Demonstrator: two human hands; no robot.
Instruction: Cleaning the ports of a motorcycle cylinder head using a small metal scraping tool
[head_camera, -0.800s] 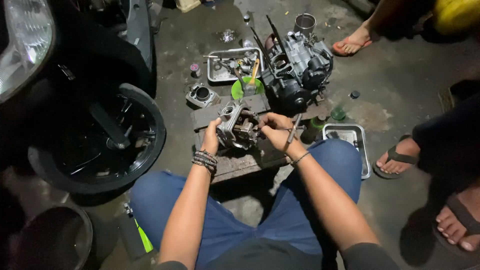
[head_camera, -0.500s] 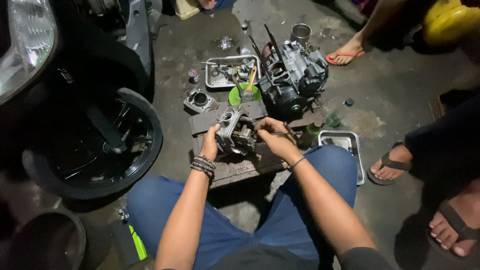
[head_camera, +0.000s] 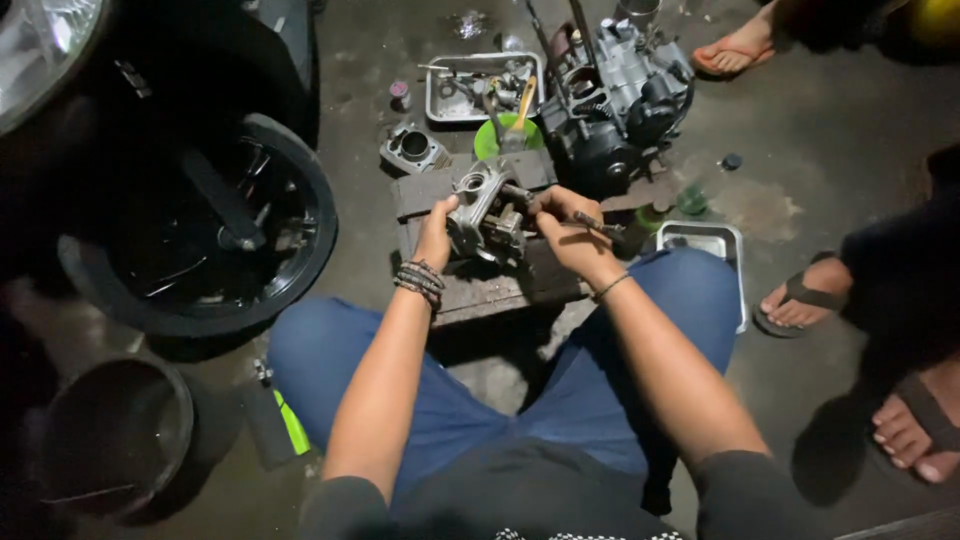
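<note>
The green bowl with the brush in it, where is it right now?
In the head view, the green bowl sits on the floor just beyond the hands, between the metal tray and the engine block.

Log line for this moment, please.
left hand: grips cylinder head | right hand: holds thin tool at it | support: wooden block

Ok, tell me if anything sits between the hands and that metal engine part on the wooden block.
Nothing visible does. The left hand already grips the metal engine part from its left side, and the right hand, holding a slim tool, touches it from the right.
</note>
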